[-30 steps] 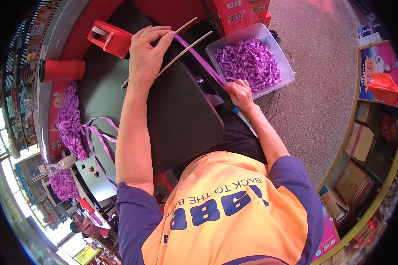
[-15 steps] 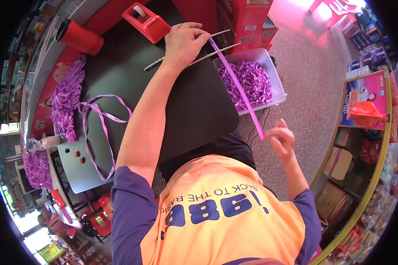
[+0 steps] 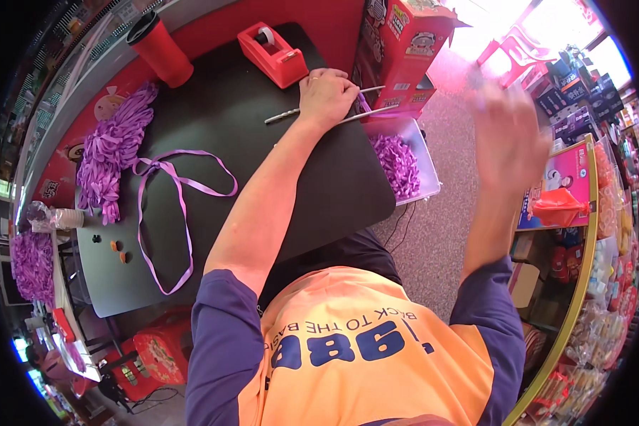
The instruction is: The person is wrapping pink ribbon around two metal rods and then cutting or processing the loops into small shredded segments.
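My left hand is closed at the far edge of the black table, pinching a purple ribbon over two slim metal rods. The rod tips stick out to the right past the table edge; their middles are hidden under the hand. Out to the right, over the floor, my right hand is raised and smeared by motion, so its fingers and anything in them cannot be made out. Below the rod tips, a white plastic bin holds many short purple ribbon pieces.
A red tape dispenser stands beyond my left hand, and a red cylinder stands further left. A purple ribbon bundle and a looped ribbon lie on the black table. Red cartons rise behind the bin; a glass cabinet stands right.
My right hand has swung up and away to the far right from beside the bin. The long ribbon strip stretched between both hands no longer shows clearly. The view has shifted slightly.
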